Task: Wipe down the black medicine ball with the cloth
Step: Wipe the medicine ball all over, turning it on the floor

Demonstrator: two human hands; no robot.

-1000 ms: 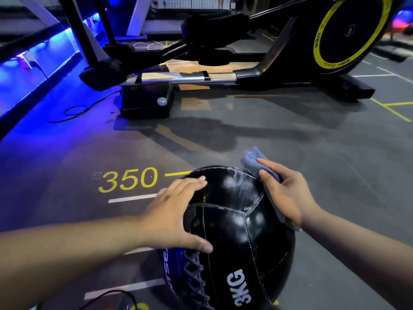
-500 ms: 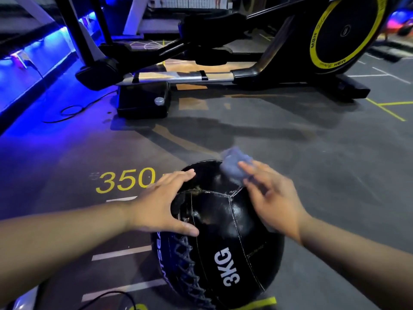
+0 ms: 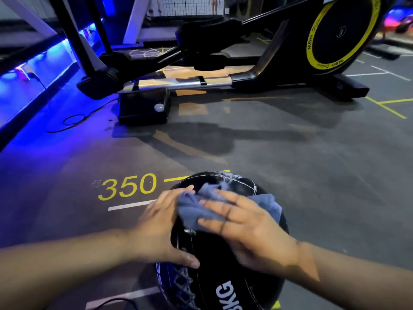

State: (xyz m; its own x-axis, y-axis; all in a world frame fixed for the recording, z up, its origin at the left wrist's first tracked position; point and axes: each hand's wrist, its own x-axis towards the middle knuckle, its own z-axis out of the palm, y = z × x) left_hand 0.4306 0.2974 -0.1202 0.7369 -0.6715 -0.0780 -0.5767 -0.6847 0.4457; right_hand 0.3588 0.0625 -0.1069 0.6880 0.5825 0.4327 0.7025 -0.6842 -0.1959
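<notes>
**Both hands on the ball**

On the grey floor (image 3: 312, 175), the left hand (image 3: 161, 229) lies open and flat against the left side of the black medicine ball (image 3: 214, 265), gripping nothing. The right hand (image 3: 250, 229), fingers spread, presses the blue cloth (image 3: 192, 211) onto the ball's top.

Dark gym floor (image 3: 312, 175) carries black medicine ball (image 3: 223, 265). Yellow "350" marking (image 3: 127, 186) just left of ball; elliptical machine (image 3: 201, 83) beyond ball; black cable (image 3: 76, 119) far left of ball.
</notes>
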